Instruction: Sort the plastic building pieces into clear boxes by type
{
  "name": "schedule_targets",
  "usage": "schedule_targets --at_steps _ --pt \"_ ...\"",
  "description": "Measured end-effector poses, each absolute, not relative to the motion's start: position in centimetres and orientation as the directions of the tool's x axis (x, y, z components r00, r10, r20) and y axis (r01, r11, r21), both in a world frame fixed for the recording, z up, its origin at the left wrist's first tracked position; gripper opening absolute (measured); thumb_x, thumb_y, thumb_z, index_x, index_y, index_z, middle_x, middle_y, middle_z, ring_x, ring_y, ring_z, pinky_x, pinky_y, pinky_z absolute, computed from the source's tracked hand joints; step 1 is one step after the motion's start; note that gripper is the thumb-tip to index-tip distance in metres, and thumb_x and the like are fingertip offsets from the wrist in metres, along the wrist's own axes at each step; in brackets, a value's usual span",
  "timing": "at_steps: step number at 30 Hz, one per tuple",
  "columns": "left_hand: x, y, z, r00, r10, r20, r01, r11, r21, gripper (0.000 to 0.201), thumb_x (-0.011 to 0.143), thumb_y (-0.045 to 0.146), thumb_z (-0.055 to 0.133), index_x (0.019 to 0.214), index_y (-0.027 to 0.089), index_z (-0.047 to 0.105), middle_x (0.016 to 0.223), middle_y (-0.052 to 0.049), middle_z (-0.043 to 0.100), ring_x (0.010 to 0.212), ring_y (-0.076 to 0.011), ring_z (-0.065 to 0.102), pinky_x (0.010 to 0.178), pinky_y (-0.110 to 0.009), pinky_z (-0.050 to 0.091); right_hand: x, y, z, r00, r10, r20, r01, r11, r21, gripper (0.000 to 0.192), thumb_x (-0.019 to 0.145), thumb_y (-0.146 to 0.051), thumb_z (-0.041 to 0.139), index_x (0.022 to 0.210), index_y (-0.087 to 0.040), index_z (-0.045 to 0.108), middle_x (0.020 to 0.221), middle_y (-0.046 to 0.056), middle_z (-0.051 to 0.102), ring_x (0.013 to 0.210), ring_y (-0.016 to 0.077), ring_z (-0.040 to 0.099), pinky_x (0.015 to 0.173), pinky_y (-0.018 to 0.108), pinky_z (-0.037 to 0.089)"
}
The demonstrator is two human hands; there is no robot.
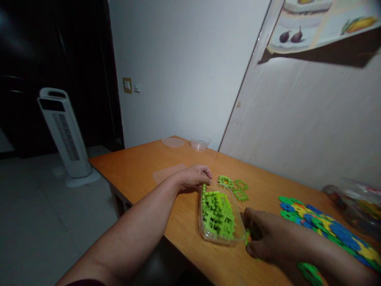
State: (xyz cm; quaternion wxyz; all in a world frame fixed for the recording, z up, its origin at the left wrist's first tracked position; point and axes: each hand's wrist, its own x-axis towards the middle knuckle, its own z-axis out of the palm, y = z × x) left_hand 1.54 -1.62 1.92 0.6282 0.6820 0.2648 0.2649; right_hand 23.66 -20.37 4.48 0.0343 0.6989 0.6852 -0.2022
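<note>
A clear plastic container (239, 232) stands on the table, partly filled with green square interlocking building pieces (218, 214). At its far left corner my left hand (195, 176) is closed on the rim. One green piece leans upright against the inner wall just below those fingers. My right hand (264, 234) is beside the container's right side, its fingers curled round a green building piece (247, 237); the hand is slightly blurred and partly hides the piece. A few more green pieces (240, 194) lie on the table beyond the container.
Several blue, yellow and green discs (324, 226) are heaped on the table (139, 159) at the right, with a filled clear bag (357, 202) behind them. A clear lid (168, 172), a round lid (172, 142) and a small bowl (200, 143) lie farther back. A tower fan (65, 135) stands on the floor.
</note>
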Motion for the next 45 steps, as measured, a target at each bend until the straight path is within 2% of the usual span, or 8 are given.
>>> schedule_targets --at_steps 4,8,15,19,24,31,38,45 --pt "1.5 -1.6 2.0 0.716 0.697 0.023 0.057 -0.090 0.994 0.021 0.064 0.015 0.064 0.083 0.017 0.055 0.063 0.005 0.052 0.047 -0.0061 0.045 0.043 -0.018 0.032 25.1 -20.2 4.9 0.048 0.972 -0.229 0.952 -0.114 -0.285 0.023 0.072 -0.030 0.063 0.093 -0.022 0.058 0.076 0.002 0.066 0.063 0.0163 0.058 0.050 0.025 0.034" --pt "1.6 -1.5 2.0 0.721 0.693 0.018 0.072 -0.100 0.992 0.020 0.064 0.016 0.064 0.083 0.017 0.056 0.064 0.004 0.053 0.048 -0.0068 0.046 0.043 -0.018 0.031 24.2 -19.9 7.6 -0.044 0.998 -0.052 0.948 0.025 -0.318 0.023 0.083 -0.041 0.057 0.095 -0.021 0.058 0.082 0.004 0.065 0.072 0.0185 0.057 0.058 0.028 0.039" --pt "1.6 -1.5 1.9 0.732 0.681 0.030 0.042 -0.089 0.995 0.020 0.066 0.018 0.065 0.084 0.016 0.056 0.064 0.004 0.053 0.050 -0.0066 0.046 0.046 -0.018 0.033 18.5 -18.0 8.9 -0.123 0.992 -0.012 0.879 0.103 -0.465 0.037 0.086 -0.052 0.055 0.106 -0.021 0.056 0.076 0.002 0.062 0.067 0.0167 0.056 0.055 0.026 0.039" --pt "1.6 -1.4 1.6 0.750 0.660 0.044 0.004 -0.071 0.997 0.025 0.064 0.022 0.070 0.084 0.016 0.056 0.066 0.004 0.054 0.050 -0.0063 0.047 0.046 -0.018 0.033 16.8 -15.7 8.0 -0.208 0.969 0.130 0.899 0.242 -0.365 0.026 0.090 -0.035 0.051 0.109 -0.022 0.060 0.086 0.004 0.061 0.073 0.0162 0.056 0.063 0.026 0.039" --pt "1.7 -1.2 1.2 0.774 0.632 0.038 -0.051 0.002 0.999 0.032 0.062 0.026 0.076 0.084 0.017 0.055 0.067 0.004 0.056 0.049 -0.0064 0.048 0.047 -0.019 0.036 15.1 -14.1 7.6 -0.340 0.926 0.166 0.914 0.367 -0.176 0.037 0.085 -0.022 0.053 0.120 -0.031 0.061 0.097 0.004 0.060 0.079 0.0162 0.056 0.067 0.026 0.036" --pt "1.6 -1.1 1.2 0.774 0.631 0.044 -0.010 -0.058 0.998 0.024 0.066 0.020 0.069 0.087 0.016 0.058 0.068 0.002 0.057 0.052 -0.0082 0.052 0.049 -0.019 0.038 15.4 -14.0 8.3 -0.354 0.926 0.130 0.925 0.368 -0.098 0.027 0.078 -0.018 0.057 0.101 -0.026 0.067 0.092 0.004 0.060 0.079 0.0172 0.056 0.068 0.026 0.037" --pt "1.8 -1.0 1.1 0.757 0.652 0.037 0.034 -0.096 0.995 0.023 0.066 0.021 0.067 0.087 0.016 0.058 0.067 0.003 0.055 0.051 -0.0068 0.048 0.048 -0.018 0.035 18.0 -14.5 9.8 -0.212 0.951 0.226 0.846 0.295 -0.443 0.014 0.086 -0.030 0.052 0.086 -0.021 0.061 0.079 0.002 0.061 0.071 0.0155 0.056 0.063 0.026 0.040" --pt "1.8 -1.1 1.2 0.749 0.659 0.060 0.015 -0.107 0.994 0.021 0.066 0.021 0.066 0.085 0.017 0.057 0.066 0.004 0.054 0.051 -0.0070 0.047 0.046 -0.018 0.033 17.4 -14.4 8.3 0.052 0.999 0.016 0.617 -0.020 -0.786 0.028 0.077 -0.039 0.060 0.096 -0.020 0.051 0.066 -0.002 0.057 0.053 0.0130 0.052 0.045 0.023 0.038"
